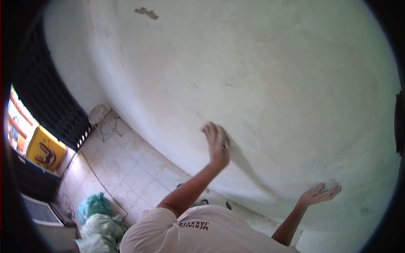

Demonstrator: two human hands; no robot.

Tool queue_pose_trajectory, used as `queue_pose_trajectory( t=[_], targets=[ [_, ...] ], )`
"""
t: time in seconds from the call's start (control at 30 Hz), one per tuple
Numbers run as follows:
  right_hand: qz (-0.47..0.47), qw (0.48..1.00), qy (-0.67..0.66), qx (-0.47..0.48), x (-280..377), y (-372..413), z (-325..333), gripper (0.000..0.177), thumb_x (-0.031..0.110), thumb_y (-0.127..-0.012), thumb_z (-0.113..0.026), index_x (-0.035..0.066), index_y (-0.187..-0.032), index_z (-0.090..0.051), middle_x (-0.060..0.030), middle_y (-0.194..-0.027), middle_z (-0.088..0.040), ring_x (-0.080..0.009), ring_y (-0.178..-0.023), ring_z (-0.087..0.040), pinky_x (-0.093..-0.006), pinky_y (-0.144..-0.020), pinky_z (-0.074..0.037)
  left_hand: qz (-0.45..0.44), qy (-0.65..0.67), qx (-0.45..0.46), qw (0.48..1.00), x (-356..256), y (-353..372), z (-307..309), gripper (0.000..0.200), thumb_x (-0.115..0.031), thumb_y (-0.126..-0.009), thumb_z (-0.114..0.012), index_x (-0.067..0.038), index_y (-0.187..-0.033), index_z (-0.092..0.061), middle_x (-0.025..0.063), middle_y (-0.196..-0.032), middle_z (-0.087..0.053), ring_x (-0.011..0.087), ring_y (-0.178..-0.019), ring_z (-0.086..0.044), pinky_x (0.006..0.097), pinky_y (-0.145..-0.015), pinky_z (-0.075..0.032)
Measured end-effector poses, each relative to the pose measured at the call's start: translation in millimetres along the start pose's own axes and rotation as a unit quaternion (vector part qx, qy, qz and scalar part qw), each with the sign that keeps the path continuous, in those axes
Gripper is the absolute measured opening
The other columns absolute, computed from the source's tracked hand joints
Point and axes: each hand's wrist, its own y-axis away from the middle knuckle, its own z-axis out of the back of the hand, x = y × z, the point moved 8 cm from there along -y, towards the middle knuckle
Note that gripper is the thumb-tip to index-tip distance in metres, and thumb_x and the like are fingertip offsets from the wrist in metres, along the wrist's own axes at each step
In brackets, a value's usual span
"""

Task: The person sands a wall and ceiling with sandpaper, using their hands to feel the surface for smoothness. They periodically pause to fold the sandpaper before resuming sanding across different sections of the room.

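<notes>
In the head view, the wall (274,76) rises before the person, its lower edge meeting the tiled floor (137,168). The left hand (217,145), fingers bent and close together, is at the wall above that edge; whether it pinches anything cannot be told. The right hand (319,195) is loosely spread near the wall. The wall seems rigid, probably dusty, suiting flat-palm contact; the chipped patch (146,13) higher up may crumble.

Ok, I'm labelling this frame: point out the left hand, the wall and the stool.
Left hand (218,145): head view, middle of hand.
Wall (261,84): head view, upper surface.
Stool (98,114): head view, round seat.
</notes>
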Motion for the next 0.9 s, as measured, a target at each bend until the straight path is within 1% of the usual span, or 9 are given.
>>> queue_pose_trajectory(
  t=[0.03,0.13,0.23,0.33,0.47,0.6,0.73,0.83,0.9],
  targets=[
    [0.012,1.000,0.015,-0.002,-2,5,-6,0.054,0.031,-0.103,-0.041,-0.003,-0.144,-0.033,-0.0268,-0.149,-0.025,-0.0430,-0.139,-0.025,-0.0544,-0.110,-0.025,0.003,-0.004,0.046,0.999,0,27,-13,0.061,0.002,-0.082,-0.055,0.012,-0.138,-0.034,0.0439,-0.146,-0.016,0.0611,-0.138,-0.008,0.0651,-0.111,-0.006],
    [0.039,0.998,0.043,-0.003,-13,23,-16,0.060,0.038,-0.104,-0.034,-0.002,-0.148,-0.026,-0.0271,-0.153,-0.018,-0.0444,-0.143,-0.017,-0.0581,-0.113,-0.018,0.015,0.006,0.162,0.987,17,84,-25,0.066,-0.001,-0.081,-0.059,0.014,-0.139,-0.030,0.0433,-0.147,-0.012,0.0612,-0.138,-0.003,0.0644,-0.112,-0.006],
    [0.052,0.998,0.033,0.002,-16,27,-16,0.060,0.036,-0.104,-0.036,-0.003,-0.148,-0.024,-0.0287,-0.153,-0.017,-0.0459,-0.142,-0.016,-0.0573,-0.113,-0.018,0.064,-0.015,0.128,0.990,59,71,-11,0.071,-0.001,-0.083,-0.060,0.011,-0.143,-0.026,0.0402,-0.150,-0.007,0.0586,-0.139,0.001,0.0617,-0.113,-0.004],
    [0.052,0.998,0.026,-0.001,-15,26,-13,0.060,0.037,-0.104,-0.035,-0.004,-0.147,-0.026,-0.0290,-0.153,-0.017,-0.0459,-0.142,-0.017,-0.0571,-0.112,-0.019,0.158,0.032,-0.008,0.987,90,10,28,0.070,0.005,-0.090,-0.047,0.004,-0.151,-0.012,0.0257,-0.158,0.002,0.0394,-0.147,0.008,0.0493,-0.117,0.004],
    [0.043,0.999,0.026,0.012,-13,24,-14,0.060,0.037,-0.104,-0.032,-0.004,-0.147,-0.024,-0.0281,-0.153,-0.013,-0.0450,-0.143,-0.013,-0.0578,-0.113,-0.020,0.268,0.163,-0.132,0.940,132,-48,68,0.060,-0.006,-0.100,-0.038,0.000,-0.152,-0.008,0.0167,-0.161,0.004,0.0308,-0.148,0.009,0.0407,-0.118,0.004],
    [0.053,0.998,0.024,0.008,-16,27,-15,0.059,0.036,-0.105,-0.033,-0.004,-0.147,-0.024,-0.0283,-0.154,-0.014,-0.0447,-0.144,-0.013,-0.0570,-0.113,-0.020,0.244,0.086,-0.097,0.961,95,-32,40,0.063,-0.003,-0.099,-0.039,0.001,-0.152,-0.006,0.0165,-0.161,0.005,0.0303,-0.148,0.009,0.0416,-0.117,0.007],
    [0.057,0.998,0.032,0.005,-15,27,-13,0.058,0.035,-0.105,-0.033,-0.004,-0.147,-0.025,-0.0285,-0.154,-0.014,-0.0447,-0.144,-0.013,-0.0570,-0.113,-0.020,0.109,0.094,0.033,0.989,-8,28,-8,0.079,0.007,-0.080,-0.047,0.009,-0.149,-0.010,0.0298,-0.156,0.006,0.0453,-0.145,0.011,0.0553,-0.114,0.010],
    [0.051,0.999,0.019,-0.004,-17,28,-17,0.058,0.035,-0.105,-0.033,-0.004,-0.147,-0.025,-0.0286,-0.154,-0.014,-0.0448,-0.144,-0.013,-0.0573,-0.114,-0.019,0.132,0.052,-0.005,0.990,31,6,1,0.080,0.005,-0.081,-0.047,0.005,-0.151,-0.009,0.0276,-0.157,0.005,0.0406,-0.146,0.011,0.0519,-0.114,0.012],
    [0.050,0.998,0.021,0.002,-12,24,-22,0.058,0.034,-0.105,-0.033,-0.004,-0.147,-0.024,-0.0285,-0.154,-0.013,-0.0448,-0.144,-0.012,-0.0573,-0.114,-0.019,0.196,0.085,-0.103,0.972,75,-44,29,0.071,-0.002,-0.091,-0.043,0.001,-0.152,-0.007,0.0170,-0.161,0.003,0.0310,-0.148,0.008,0.0442,-0.116,0.011]
  ],
)
